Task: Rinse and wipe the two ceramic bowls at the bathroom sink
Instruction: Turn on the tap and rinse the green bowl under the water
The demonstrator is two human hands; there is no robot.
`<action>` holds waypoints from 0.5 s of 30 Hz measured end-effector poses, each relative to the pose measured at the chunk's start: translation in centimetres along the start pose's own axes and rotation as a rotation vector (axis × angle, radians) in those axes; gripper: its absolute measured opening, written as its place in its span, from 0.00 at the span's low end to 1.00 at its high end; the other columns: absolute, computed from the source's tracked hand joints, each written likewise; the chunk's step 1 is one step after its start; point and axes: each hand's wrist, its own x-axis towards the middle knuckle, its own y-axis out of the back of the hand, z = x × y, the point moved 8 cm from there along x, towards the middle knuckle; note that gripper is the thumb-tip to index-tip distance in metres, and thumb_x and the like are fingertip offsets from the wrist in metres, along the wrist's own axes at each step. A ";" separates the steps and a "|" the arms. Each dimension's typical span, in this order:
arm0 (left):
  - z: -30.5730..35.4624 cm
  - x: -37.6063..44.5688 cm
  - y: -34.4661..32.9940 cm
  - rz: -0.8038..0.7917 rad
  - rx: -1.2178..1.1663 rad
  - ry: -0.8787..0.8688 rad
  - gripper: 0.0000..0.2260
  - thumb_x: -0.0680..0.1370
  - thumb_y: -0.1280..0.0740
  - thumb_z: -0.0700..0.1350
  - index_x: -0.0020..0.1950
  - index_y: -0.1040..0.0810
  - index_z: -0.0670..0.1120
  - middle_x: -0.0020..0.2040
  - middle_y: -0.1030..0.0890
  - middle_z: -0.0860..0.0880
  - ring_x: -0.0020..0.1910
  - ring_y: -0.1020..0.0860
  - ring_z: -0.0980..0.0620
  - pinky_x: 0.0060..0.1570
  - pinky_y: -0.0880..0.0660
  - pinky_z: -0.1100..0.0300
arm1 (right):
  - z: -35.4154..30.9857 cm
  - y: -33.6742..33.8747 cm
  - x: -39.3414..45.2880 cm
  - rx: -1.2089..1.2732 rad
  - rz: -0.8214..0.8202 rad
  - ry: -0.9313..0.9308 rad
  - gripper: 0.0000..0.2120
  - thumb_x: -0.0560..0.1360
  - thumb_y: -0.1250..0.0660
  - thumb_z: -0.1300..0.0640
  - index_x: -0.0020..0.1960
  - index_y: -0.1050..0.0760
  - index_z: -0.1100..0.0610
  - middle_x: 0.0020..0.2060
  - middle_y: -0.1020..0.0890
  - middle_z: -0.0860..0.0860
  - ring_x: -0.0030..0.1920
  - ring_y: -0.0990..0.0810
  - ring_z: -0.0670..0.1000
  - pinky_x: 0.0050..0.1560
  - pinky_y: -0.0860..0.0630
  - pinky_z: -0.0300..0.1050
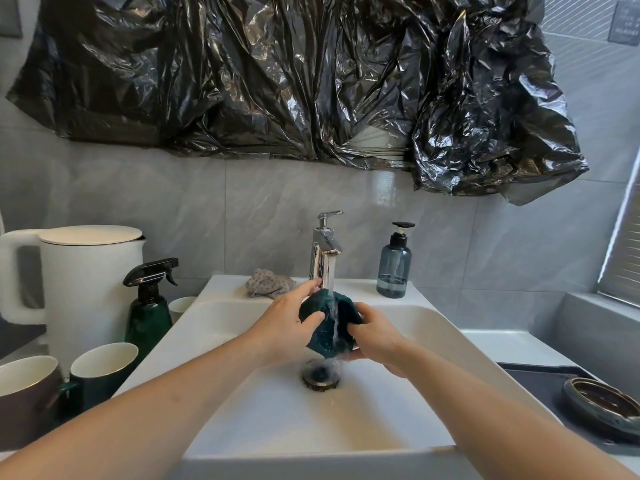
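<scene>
Fig.: I hold teal bowl (329, 327) tilted under tap (325, 251) stream, over drain; left hand (291, 320) grips far-left rim, right hand (375, 336) cups near-right side. 2nd bowl (602, 403) sits right, nearer right hand.

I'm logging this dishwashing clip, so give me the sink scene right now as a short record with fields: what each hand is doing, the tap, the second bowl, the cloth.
bowl in hand: teal bowl, tilted under the stream above the drain
left hand: left hand grips the bowl's left side
right hand: right hand grips its right side
tap: faucet running
second bowl: dark glazed bowl on the dark tray at the right, untouched
cloth: patterned cloth on the sink ledge beside the faucet
</scene>
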 end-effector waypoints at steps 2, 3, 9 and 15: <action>0.1 0.0 0.0 -0.018 -0.004 -0.003 0.31 0.84 0.35 0.47 0.84 0.45 0.57 0.77 0.30 0.59 0.63 0.22 0.53 0.60 0.22 0.60 | 0.0 0.0 0.0 -0.013 -0.011 0.001 0.23 0.84 0.44 0.69 0.74 0.32 0.51 0.65 0.21 0.56 0.57 0.15 0.59 0.52 0.15 0.58; 0.2 -0.1 0.0 -0.026 -0.006 -0.006 0.32 0.84 0.34 0.47 0.85 0.47 0.57 0.77 0.31 0.60 0.64 0.22 0.53 0.60 0.23 0.60 | 0.1 -0.1 0.0 -0.015 -0.023 -0.004 0.24 0.84 0.44 0.69 0.74 0.33 0.50 0.65 0.21 0.57 0.57 0.15 0.59 0.52 0.15 0.58; 0.0 -0.1 -0.3 -0.032 0.051 -0.028 0.36 0.83 0.34 0.50 0.84 0.53 0.60 0.76 0.30 0.62 0.74 0.31 0.51 0.74 0.31 0.47 | 0.4 -0.8 -0.2 -0.032 -0.086 -0.030 0.25 0.83 0.42 0.71 0.75 0.34 0.49 0.67 0.23 0.57 0.59 0.16 0.61 0.54 0.16 0.60; -0.5 0.5 0.5 0.071 -0.057 0.013 0.35 0.84 0.33 0.48 0.84 0.50 0.55 0.74 0.28 0.58 0.64 0.24 0.50 0.64 0.29 0.57 | 0.4 -0.5 0.0 -0.002 -0.071 -0.044 0.22 0.83 0.39 0.67 0.75 0.35 0.53 0.66 0.23 0.58 0.56 0.15 0.59 0.54 0.16 0.59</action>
